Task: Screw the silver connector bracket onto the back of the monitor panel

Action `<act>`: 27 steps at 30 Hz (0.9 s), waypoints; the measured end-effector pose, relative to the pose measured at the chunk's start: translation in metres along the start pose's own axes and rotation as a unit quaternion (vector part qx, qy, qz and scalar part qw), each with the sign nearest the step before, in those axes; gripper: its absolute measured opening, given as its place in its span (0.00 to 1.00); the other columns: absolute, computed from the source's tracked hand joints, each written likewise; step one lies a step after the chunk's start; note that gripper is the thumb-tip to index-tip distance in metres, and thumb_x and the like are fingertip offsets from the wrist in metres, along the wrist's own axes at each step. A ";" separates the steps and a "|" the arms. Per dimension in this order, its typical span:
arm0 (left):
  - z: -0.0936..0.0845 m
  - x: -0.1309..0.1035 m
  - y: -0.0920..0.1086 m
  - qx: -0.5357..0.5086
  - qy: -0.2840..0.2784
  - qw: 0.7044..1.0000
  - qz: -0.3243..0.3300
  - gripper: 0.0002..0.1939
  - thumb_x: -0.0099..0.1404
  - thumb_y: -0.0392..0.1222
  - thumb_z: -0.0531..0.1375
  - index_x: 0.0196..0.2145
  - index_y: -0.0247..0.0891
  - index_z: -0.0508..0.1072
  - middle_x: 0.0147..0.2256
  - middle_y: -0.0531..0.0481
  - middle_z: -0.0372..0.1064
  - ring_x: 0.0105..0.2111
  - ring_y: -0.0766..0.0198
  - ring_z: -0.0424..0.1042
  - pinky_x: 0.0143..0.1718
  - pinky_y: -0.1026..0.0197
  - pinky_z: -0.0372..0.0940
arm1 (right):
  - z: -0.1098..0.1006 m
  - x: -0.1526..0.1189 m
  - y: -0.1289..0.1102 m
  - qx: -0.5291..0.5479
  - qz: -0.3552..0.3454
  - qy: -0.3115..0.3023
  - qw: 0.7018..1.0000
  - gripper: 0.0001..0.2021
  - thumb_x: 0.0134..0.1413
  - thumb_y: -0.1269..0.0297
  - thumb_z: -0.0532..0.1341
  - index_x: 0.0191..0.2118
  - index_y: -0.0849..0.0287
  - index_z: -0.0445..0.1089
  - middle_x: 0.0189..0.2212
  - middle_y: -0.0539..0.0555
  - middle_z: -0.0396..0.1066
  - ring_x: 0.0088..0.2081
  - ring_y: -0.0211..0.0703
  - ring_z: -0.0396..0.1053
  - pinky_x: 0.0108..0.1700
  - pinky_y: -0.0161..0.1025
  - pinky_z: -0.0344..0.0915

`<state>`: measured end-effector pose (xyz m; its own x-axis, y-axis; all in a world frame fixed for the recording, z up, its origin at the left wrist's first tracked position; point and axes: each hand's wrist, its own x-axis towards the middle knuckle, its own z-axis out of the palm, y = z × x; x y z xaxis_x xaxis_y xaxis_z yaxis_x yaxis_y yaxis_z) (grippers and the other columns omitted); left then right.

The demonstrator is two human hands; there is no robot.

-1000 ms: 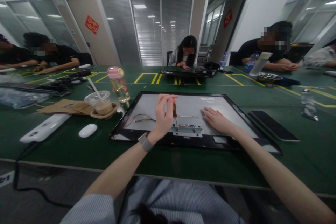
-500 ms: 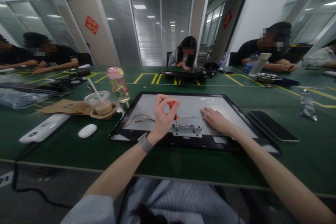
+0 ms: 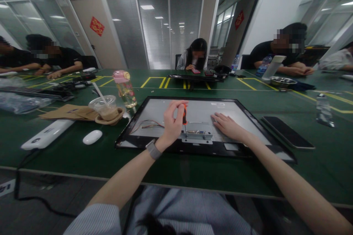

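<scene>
My left hand (image 3: 173,120) is closed round the orange and black handle of a screwdriver (image 3: 184,116), which stands nearly upright. Its shaft points down at the left end of a metal bracket with connector ports (image 3: 197,136). That bracket sits near the front edge of a flat display panel (image 3: 154,108) with a black frame, lying on the table. Fingers spread, my right hand (image 3: 227,126) lies flat on the panel's grey back, right of the bracket. Thin wires (image 3: 150,125) lie on the panel left of my left hand.
Left of the panel are a white mouse (image 3: 92,137), a white power strip (image 3: 46,134), a plastic cup (image 3: 104,105) and a pink-lidded bottle (image 3: 125,90). A black phone (image 3: 286,131) lies to the right. Several people sit across the green table (image 3: 165,172).
The fingers of my left hand have shifted round the screwdriver handle, which now stands more upright. My right hand has stayed in place.
</scene>
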<state>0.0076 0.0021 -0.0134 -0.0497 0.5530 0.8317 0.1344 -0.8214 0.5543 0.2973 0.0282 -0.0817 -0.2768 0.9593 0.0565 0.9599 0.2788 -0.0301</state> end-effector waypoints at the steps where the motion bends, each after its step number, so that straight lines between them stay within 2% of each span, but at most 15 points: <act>1: 0.001 0.000 -0.001 0.003 0.001 1.000 0.003 0.11 0.77 0.44 0.55 0.43 0.40 0.76 0.36 0.49 0.73 0.35 0.63 0.72 0.40 0.59 0.68 | 0.000 0.000 0.000 -0.001 -0.001 0.001 1.000 0.31 0.72 0.54 0.40 0.72 0.62 0.56 0.72 0.65 0.54 0.72 0.60 0.53 0.69 0.61 0.53; 7: 0.003 -0.003 -0.003 0.012 0.001 1.000 0.009 0.07 0.73 0.44 0.59 0.43 0.40 0.75 0.35 0.51 0.72 0.33 0.64 0.70 0.39 0.60 0.67 | 0.000 0.000 0.001 -0.008 -0.009 0.003 1.000 0.30 0.72 0.55 0.41 0.72 0.62 0.57 0.72 0.65 0.55 0.71 0.61 0.55 0.68 0.61 0.56; 13: -0.001 -0.002 0.005 0.002 -0.020 1.000 -0.012 0.11 0.77 0.44 0.54 0.44 0.41 0.76 0.35 0.49 0.74 0.30 0.64 0.70 0.34 0.60 0.66 | 0.002 0.000 0.002 -0.010 -0.006 0.006 1.000 0.30 0.72 0.54 0.40 0.72 0.61 0.57 0.72 0.66 0.55 0.71 0.60 0.54 0.69 0.61 0.54; 17: -0.003 0.003 0.005 0.029 0.020 0.999 0.034 0.14 0.76 0.45 0.55 0.36 0.40 0.77 0.35 0.49 0.71 0.37 0.61 0.71 0.40 0.58 0.68 | 0.004 0.000 0.003 -0.007 -0.010 0.016 1.000 0.30 0.72 0.53 0.40 0.71 0.59 0.57 0.72 0.65 0.56 0.71 0.59 0.55 0.68 0.61 0.55; 20: -0.003 0.005 0.004 0.042 0.055 0.997 0.045 0.13 0.73 0.46 0.61 0.31 0.39 0.77 0.33 0.51 0.66 0.37 0.62 0.70 0.40 0.59 0.67 | 0.005 0.000 0.004 -0.004 -0.010 0.017 1.000 0.30 0.72 0.53 0.40 0.71 0.59 0.57 0.72 0.65 0.56 0.71 0.59 0.55 0.69 0.61 0.54; 27: -0.002 0.004 0.010 0.039 0.026 0.999 0.024 0.14 0.76 0.47 0.56 0.37 0.40 0.78 0.33 0.50 0.69 0.35 0.62 0.70 0.38 0.59 0.67 | 0.006 0.001 0.006 -0.011 -0.014 0.016 1.000 0.31 0.72 0.52 0.39 0.72 0.58 0.56 0.72 0.65 0.56 0.71 0.61 0.55 0.68 0.62 0.55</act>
<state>0.0065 -0.0040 -0.0049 -0.0931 0.5043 0.8585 0.2151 -0.8317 0.5119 0.3022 0.0311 -0.0874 -0.3028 0.9488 0.0899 0.9525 0.3046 -0.0064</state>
